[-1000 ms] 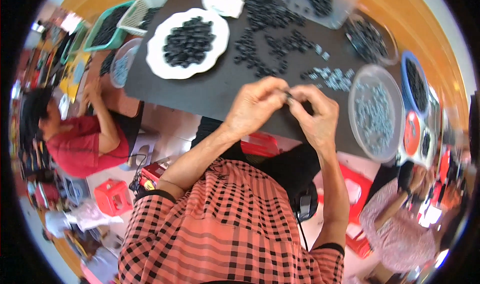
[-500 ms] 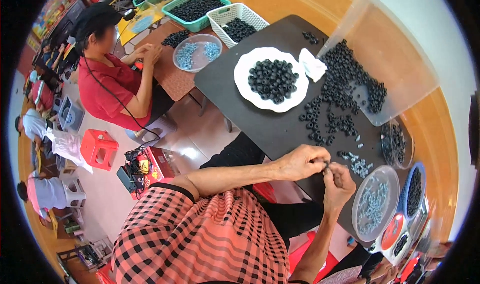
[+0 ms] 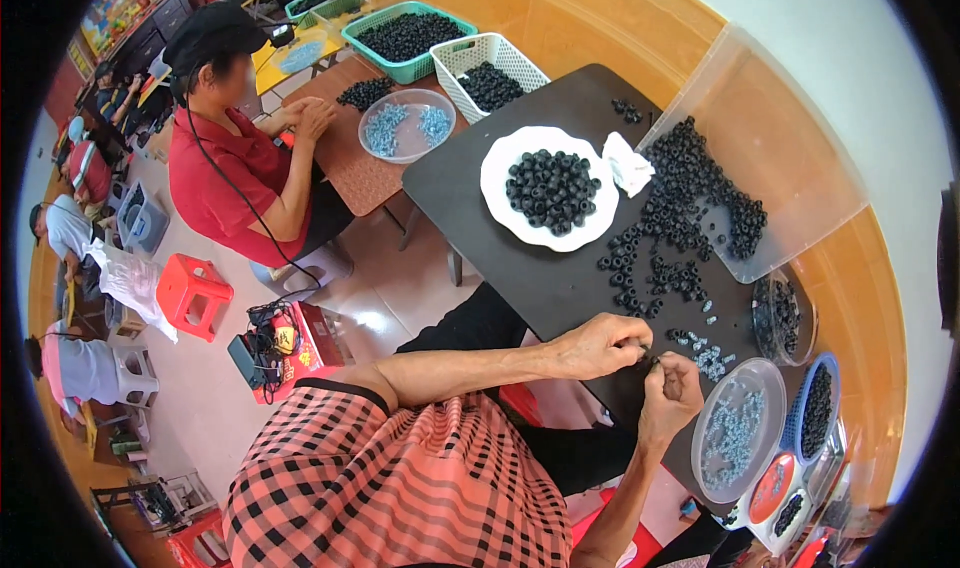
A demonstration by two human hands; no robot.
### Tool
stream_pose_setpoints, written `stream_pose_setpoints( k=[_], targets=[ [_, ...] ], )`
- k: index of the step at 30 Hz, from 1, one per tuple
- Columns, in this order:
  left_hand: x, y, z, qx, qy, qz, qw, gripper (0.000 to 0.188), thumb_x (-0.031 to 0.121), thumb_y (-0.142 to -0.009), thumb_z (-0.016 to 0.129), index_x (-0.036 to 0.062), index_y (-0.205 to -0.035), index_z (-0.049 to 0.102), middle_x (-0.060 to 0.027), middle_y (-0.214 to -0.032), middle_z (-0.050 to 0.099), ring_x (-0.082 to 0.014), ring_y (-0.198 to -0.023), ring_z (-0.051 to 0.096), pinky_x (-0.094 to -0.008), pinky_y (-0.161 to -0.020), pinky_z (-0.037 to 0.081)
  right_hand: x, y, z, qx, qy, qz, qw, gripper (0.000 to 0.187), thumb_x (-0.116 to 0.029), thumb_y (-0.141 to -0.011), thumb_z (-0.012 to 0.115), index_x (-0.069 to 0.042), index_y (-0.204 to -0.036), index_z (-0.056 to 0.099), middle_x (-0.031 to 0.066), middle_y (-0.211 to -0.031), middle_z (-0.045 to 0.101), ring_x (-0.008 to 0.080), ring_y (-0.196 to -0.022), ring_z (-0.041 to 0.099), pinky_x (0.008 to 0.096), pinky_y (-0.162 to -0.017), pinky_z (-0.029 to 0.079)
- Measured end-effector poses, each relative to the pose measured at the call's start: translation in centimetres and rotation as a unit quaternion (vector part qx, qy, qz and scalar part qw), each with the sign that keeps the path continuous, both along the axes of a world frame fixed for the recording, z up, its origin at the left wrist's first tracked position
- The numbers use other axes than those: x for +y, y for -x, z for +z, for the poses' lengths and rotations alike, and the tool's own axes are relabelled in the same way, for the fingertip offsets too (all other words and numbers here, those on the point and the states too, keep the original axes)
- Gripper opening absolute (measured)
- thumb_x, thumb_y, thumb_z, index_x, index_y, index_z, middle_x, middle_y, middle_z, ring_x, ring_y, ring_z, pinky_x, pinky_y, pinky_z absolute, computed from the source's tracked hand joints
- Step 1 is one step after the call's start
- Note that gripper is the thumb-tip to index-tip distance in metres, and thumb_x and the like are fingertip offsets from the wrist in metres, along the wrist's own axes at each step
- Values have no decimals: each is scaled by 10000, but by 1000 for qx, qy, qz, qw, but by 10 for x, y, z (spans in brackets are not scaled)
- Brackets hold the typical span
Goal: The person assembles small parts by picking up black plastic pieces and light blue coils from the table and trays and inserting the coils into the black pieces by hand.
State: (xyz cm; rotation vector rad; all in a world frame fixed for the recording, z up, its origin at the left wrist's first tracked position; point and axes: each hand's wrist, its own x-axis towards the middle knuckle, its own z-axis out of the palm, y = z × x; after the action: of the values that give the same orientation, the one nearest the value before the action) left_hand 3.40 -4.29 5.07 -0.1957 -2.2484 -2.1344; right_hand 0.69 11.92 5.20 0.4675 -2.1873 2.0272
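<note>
My left hand hovers over the near edge of the dark table, its thumb and fingers pinched together; what they hold, if anything, is hidden. Close beside it, my right hand is closed, with a small dark piece at its fingertips. Just beyond the hands lie loose pale-blue pieces. Farther off spreads a heap of black ring-like parts, partly inside a tipped clear bin. A scalloped white plate carries more black parts. Right of my right hand is a clear round tub of pale-blue pieces.
A clear bowl and a blue basket, both with black parts, stand at the right. White tissue lies by the plate. At left, a person in red sits at a brown table; baskets stand beyond.
My hands have drawn slightly apart; before, their fingertips met around a small dark piece. The whole view has shifted a little, with the table lower in the picture.
</note>
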Motion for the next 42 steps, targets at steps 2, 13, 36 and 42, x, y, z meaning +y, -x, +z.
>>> stream_pose_setpoints(
  k=[2,13,36,42],
  targets=[
    [2,1,-3,17,5,-2,1000,161,68,-839,544,-27,-966,575,-85,-808,588,-149,-741,551,-295,-675,455,0,-2,1,4,-20,3,1000,160,149,-747,588,10,-824,581,-4,-803,581,49,-701,524,180,-638,432],
    [-5,5,-6,-46,-11,-1,999,122,22,-872,539,3,-984,585,5,-824,601,-55,-743,546,-224,-658,454,-6,10,0,65,-104,12,992,131,76,-740,625,-2,-841,595,34,-760,600,76,-664,536,219,-637,448],
    [-1,6,-3,-66,-100,-13,993,128,17,-886,513,-9,-1002,563,-11,-720,633,-23,-693,532,-201,-672,444,30,56,34,134,-310,-71,939,127,13,-808,606,-5,-920,661,124,-822,650,211,-638,623,304,-589,486],
    [0,6,-7,-66,-78,-9,995,128,31,-888,516,11,-999,576,4,-717,627,-10,-637,469,-191,-612,405,36,69,18,174,-394,25,902,143,4,-782,624,2,-919,664,120,-840,644,214,-683,624,295,-646,489]
  ],
)
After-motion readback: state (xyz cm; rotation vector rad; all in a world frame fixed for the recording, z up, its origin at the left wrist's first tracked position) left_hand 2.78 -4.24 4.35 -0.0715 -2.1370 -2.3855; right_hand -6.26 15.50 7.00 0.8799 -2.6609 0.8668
